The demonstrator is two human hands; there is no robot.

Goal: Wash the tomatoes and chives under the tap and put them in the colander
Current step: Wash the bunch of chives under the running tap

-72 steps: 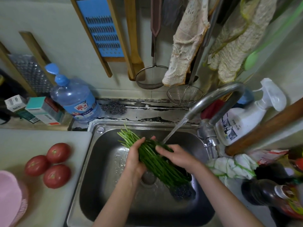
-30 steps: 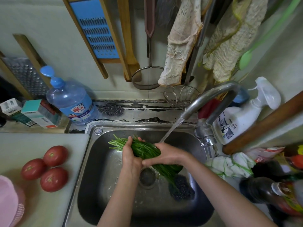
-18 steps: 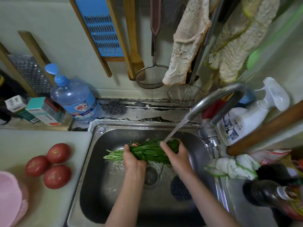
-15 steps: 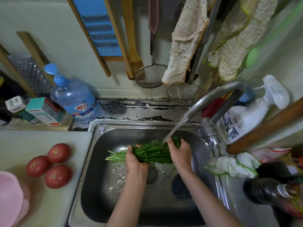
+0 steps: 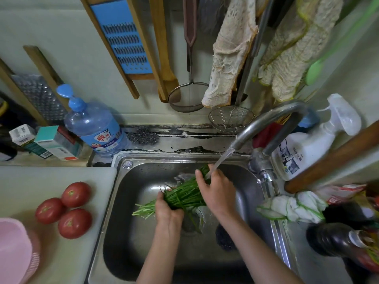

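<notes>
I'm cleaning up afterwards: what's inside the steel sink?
A bunch of green chives, held by the left hand and right hand under the water stream, and a dark round scourer. The drain is partly hidden beneath the chives.

Both bare forearms reach forward, side by side. Left hand (image 5: 168,210) curls round the bunch of thin green chives (image 5: 184,196) near its stalks; right hand (image 5: 216,188) clasps the leafy end.

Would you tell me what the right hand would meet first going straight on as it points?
Beyond the chives it grips, the right hand would probably meet the sink's back wall; depth is unclear.
</notes>
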